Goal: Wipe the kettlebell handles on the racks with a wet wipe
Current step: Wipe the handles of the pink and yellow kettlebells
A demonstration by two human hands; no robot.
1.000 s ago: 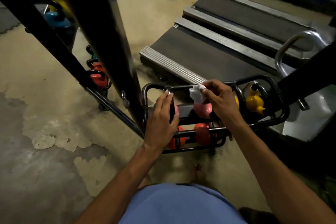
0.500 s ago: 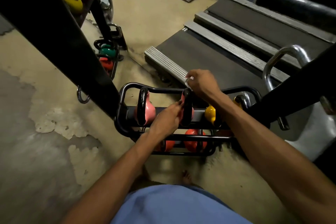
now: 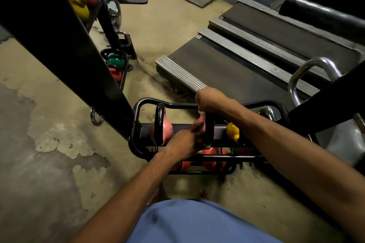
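A blue shirt point(image 3: 197, 223) fills the bottom edge, both bare forearms reaching out from it over the peeling floor point(image 3: 59, 144). The left hand point(image 3: 183, 142) grasps a pink kettlebell point(image 3: 201, 124) low on its near side, thumb lying up against the bell. Just beyond, the right hand point(image 3: 210, 100) is clenched over the top of that bell's black handle point(image 3: 210, 130). It bunches the wet wipe point(image 3: 201, 112), of which only a white scrap shows beneath the fist.

The bell sits on the upper tier of a low black tubular rack point(image 3: 142, 104), between another pink kettlebell point(image 3: 166, 129) and a yellow kettlebell point(image 3: 232, 131). Orange kettlebells point(image 3: 212, 157) sit on the tier below. A slanting black post point(image 3: 69, 45) crosses the left. Behind the rack lies a treadmill point(image 3: 237, 65). A farther rack point(image 3: 124, 65) at upper left holds more kettlebells.
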